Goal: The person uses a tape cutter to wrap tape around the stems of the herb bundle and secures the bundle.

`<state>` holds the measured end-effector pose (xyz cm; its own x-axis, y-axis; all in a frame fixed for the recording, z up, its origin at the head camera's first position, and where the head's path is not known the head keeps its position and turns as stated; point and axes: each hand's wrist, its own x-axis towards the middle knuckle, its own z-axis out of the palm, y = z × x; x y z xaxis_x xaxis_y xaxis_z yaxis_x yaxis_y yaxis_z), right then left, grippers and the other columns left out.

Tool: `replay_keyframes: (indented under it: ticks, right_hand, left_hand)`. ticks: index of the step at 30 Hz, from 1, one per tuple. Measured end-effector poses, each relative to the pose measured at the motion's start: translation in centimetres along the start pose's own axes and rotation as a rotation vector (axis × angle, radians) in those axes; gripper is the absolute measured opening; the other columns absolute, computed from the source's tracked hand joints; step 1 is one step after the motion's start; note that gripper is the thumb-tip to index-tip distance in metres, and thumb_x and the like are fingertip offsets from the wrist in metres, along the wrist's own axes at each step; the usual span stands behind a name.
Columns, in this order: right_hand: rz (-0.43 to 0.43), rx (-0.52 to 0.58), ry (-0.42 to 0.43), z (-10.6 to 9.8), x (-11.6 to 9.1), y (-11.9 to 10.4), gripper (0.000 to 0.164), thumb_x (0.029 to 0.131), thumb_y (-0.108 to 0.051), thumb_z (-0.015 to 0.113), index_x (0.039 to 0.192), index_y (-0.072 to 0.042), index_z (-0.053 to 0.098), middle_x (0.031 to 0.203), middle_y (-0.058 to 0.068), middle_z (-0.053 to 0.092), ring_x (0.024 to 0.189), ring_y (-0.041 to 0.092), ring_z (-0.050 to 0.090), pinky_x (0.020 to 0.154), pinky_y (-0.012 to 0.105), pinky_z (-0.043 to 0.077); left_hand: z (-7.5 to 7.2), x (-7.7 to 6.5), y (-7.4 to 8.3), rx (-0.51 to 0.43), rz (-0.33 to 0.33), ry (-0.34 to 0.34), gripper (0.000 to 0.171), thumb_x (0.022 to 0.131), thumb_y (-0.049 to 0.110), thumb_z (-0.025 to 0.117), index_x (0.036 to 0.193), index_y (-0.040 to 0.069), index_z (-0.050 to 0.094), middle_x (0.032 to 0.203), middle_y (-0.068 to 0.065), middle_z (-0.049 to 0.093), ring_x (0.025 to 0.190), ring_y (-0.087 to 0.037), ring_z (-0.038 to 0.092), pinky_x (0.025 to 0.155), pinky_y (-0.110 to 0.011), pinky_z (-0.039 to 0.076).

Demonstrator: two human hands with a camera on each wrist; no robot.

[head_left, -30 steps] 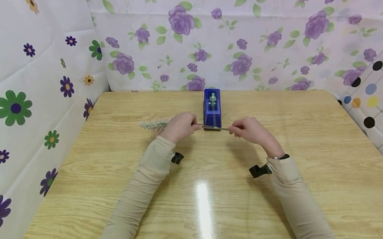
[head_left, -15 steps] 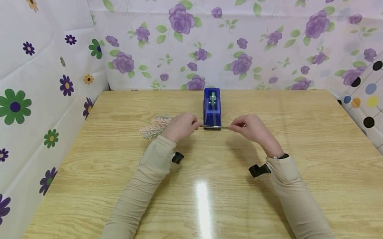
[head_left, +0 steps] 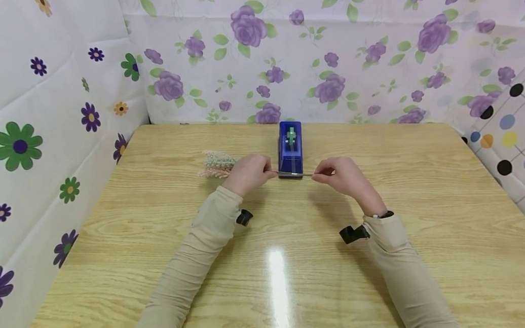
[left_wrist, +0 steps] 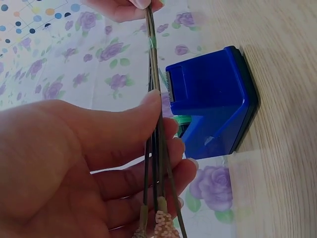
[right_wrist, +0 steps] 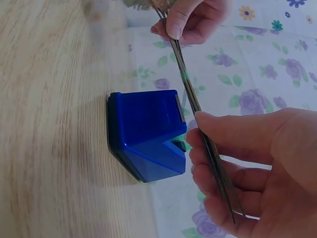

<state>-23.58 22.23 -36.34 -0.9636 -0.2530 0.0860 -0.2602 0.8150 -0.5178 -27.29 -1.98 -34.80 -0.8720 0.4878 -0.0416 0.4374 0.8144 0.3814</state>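
A bundle of thin flower stems [left_wrist: 154, 69] stretches between both hands, just in front of the blue tape dispenser [head_left: 291, 152]. Near the flower heads, my left hand [head_left: 248, 174] pinches the stems between thumb and fingers. Small pink and pale green flower heads [head_left: 219, 163] stick out to its left. Towards the bare stem ends, my right hand [head_left: 343, 178] pinches the bundle too. Between the hands, a band of greenish clear tape [right_wrist: 185, 75] lies around the stems, close to the dispenser's toothed cutter [right_wrist: 180, 108]. A green tape roll [head_left: 292, 135] sits in the dispenser.
Everything is on a wood-grain table [head_left: 298, 283]. Flower-printed cloth [head_left: 237, 59] hangs behind the table, with more patterned cloth at the left and right sides. A black wrist camera [head_left: 354, 234] juts from the right sleeve.
The bundle has turned about its length: the flower heads went from pale green to pink and spread, then to green above pink. Both hands stay almost in place, and the dispenser has not moved.
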Motion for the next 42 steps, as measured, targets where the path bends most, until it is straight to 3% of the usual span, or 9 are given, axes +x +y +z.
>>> replay_keyframes:
  ticks: [6, 9, 13, 18, 21, 26, 32, 37, 42]
  right_hand:
    - [0.015, 0.03, -0.05, 0.06, 0.03, -0.02, 0.021, 0.095, -0.025, 0.063, 0.096, -0.004, 0.063, 0.08, 0.009, 0.067, 0.069, 0.017, 0.058, 0.064, 0.03, 0.045]
    - [0.004, 0.039, -0.056, 0.06, 0.02, 0.0, 0.027, 0.099, -0.028, 0.055, 0.097, -0.003, 0.064, 0.07, 0.008, 0.062, 0.055, 0.014, 0.047, 0.057, 0.029, 0.039]
    - [-0.01, 0.021, -0.039, 0.09, 0.0, 0.02, 0.033, 0.103, -0.024, 0.048, 0.091, -0.003, 0.069, 0.062, 0.009, 0.055, 0.048, 0.014, 0.034, 0.055, 0.03, 0.033]
    - [0.004, 0.023, -0.026, 0.24, -0.02, 0.06, 0.028, 0.101, -0.021, 0.051, 0.086, -0.005, 0.069, 0.065, 0.011, 0.059, 0.051, 0.015, 0.038, 0.056, 0.03, 0.034]
    - [0.011, 0.027, -0.025, 0.28, -0.02, 0.04, 0.027, 0.101, -0.022, 0.053, 0.087, -0.006, 0.069, 0.069, 0.013, 0.062, 0.054, 0.016, 0.042, 0.057, 0.029, 0.035]
    - [0.014, 0.028, -0.03, 0.21, -0.03, -0.02, 0.024, 0.099, -0.024, 0.056, 0.09, -0.008, 0.071, 0.075, 0.014, 0.066, 0.061, 0.017, 0.052, 0.06, 0.03, 0.04]
    - [-0.004, 0.021, -0.017, 0.24, -0.03, 0.09, 0.016, 0.095, -0.022, 0.063, 0.091, -0.009, 0.072, 0.077, 0.011, 0.069, 0.066, 0.017, 0.058, 0.062, 0.03, 0.044]
    - [-0.012, 0.009, -0.018, 0.35, 0.05, 0.09, 0.013, 0.093, -0.02, 0.064, 0.089, -0.009, 0.069, 0.079, 0.006, 0.068, 0.068, 0.017, 0.056, 0.064, 0.03, 0.044]
    - [-0.033, 0.007, -0.089, 0.44, 0.12, 0.27, 0.018, 0.095, -0.022, 0.062, 0.097, -0.006, 0.071, 0.089, 0.009, 0.07, 0.074, 0.017, 0.058, 0.069, 0.03, 0.047]
  left_hand:
    - [0.21, 0.12, 0.1, -0.001, -0.001, -0.022, 0.014, 0.097, 0.021, 0.06, 0.091, 0.007, 0.059, 0.085, -0.005, 0.063, 0.068, -0.015, 0.051, 0.061, -0.027, 0.04]
    - [0.41, 0.16, 0.08, -0.023, 0.004, -0.022, 0.013, 0.097, 0.02, 0.059, 0.096, 0.007, 0.057, 0.089, -0.006, 0.063, 0.07, -0.015, 0.052, 0.062, -0.027, 0.04]
    - [0.68, 0.16, 0.09, -0.083, 0.014, -0.026, 0.023, 0.1, 0.026, 0.055, 0.087, 0.008, 0.059, 0.076, -0.002, 0.056, 0.061, -0.012, 0.045, 0.058, -0.026, 0.036]
    - [0.79, 0.05, 0.18, -0.11, 0.009, -0.019, 0.041, 0.102, 0.029, 0.049, 0.065, 0.013, 0.045, 0.06, 0.001, 0.036, 0.052, -0.012, 0.032, 0.055, -0.026, 0.029]
    - [0.77, 0.04, 0.2, -0.085, -0.002, -0.009, 0.037, 0.101, 0.028, 0.052, 0.068, 0.012, 0.055, 0.063, 0.0, 0.046, 0.055, -0.012, 0.037, 0.056, -0.026, 0.032]
    - [0.68, 0.06, 0.17, -0.06, -0.001, -0.008, 0.026, 0.098, 0.028, 0.057, 0.091, 0.008, 0.071, 0.082, -0.003, 0.066, 0.062, -0.013, 0.049, 0.058, -0.026, 0.038]
    - [0.71, 0.05, 0.31, -0.052, -0.017, 0.004, 0.024, 0.095, 0.026, 0.063, 0.077, 0.01, 0.06, 0.072, 0.0, 0.058, 0.061, -0.012, 0.046, 0.058, -0.026, 0.036]
    - [0.78, 0.11, 0.38, -0.08, -0.032, -0.011, 0.022, 0.095, 0.024, 0.063, 0.08, 0.01, 0.053, 0.078, -0.001, 0.057, 0.064, -0.013, 0.047, 0.06, -0.026, 0.037]
    - [0.83, 0.11, 0.31, -0.083, -0.018, -0.007, 0.02, 0.094, 0.021, 0.065, 0.083, 0.01, 0.053, 0.082, -0.003, 0.059, 0.069, -0.015, 0.05, 0.062, -0.027, 0.039]
